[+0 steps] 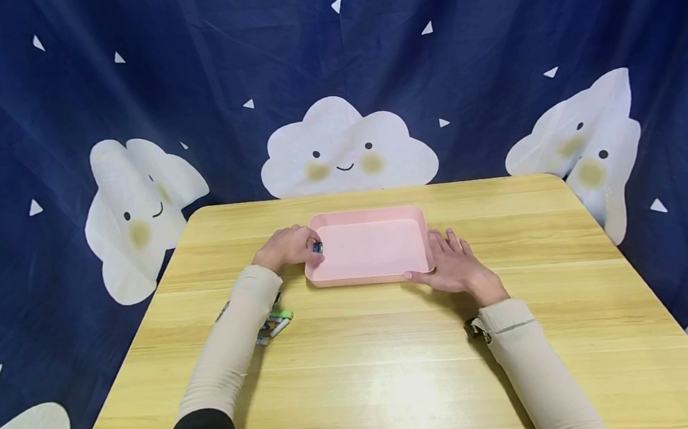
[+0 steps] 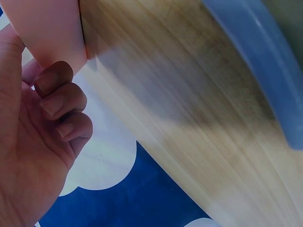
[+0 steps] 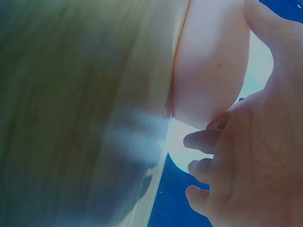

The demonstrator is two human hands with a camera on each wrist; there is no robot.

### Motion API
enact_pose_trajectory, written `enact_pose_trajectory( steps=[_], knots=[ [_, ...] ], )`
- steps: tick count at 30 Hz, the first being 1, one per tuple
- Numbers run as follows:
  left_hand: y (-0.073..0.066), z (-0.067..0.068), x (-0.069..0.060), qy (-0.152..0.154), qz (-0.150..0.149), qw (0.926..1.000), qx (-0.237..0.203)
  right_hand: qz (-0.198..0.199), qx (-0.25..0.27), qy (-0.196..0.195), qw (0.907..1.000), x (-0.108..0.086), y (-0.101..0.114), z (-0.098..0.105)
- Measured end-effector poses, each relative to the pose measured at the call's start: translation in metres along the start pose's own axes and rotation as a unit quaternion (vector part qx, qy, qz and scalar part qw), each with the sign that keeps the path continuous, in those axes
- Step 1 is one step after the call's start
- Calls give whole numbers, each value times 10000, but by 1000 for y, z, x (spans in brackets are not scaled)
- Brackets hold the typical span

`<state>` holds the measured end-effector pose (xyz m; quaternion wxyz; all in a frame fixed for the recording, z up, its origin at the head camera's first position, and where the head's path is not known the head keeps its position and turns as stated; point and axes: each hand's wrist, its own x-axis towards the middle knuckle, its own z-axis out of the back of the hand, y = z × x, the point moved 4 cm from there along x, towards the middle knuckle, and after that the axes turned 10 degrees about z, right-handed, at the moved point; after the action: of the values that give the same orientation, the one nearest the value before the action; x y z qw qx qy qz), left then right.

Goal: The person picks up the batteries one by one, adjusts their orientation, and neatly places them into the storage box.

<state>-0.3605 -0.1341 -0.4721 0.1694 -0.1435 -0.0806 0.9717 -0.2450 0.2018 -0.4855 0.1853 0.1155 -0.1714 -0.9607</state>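
A shallow pink tray (image 1: 371,276) lies on the wooden table, between the two hands. My left hand (image 1: 289,246) reaches over the tray's left rim and pinches a small dark blue piece (image 1: 318,248), which looks like a battery, between thumb and fingers. In the left wrist view, the other fingers (image 2: 64,101) curl beside the tray wall and the piece is hidden. At the tray's front right corner, my right hand (image 1: 453,264) rests against the wall with fingers spread, thumb along the front side.
Several small cylinders, among them a green one (image 1: 281,314) and a white one (image 1: 280,327), lie on the table (image 1: 373,372) beside the left forearm, which partly hides them. A dark blue curtain (image 1: 326,48) with white clouds hangs behind the table.
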Motion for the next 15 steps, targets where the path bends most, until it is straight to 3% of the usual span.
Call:
enact_pose_trajectory(
  steps=[15],
  knots=[
    [0, -2, -2, 26, 138, 9998, 137, 62, 5, -67, 10000, -1, 0, 0]
  ],
)
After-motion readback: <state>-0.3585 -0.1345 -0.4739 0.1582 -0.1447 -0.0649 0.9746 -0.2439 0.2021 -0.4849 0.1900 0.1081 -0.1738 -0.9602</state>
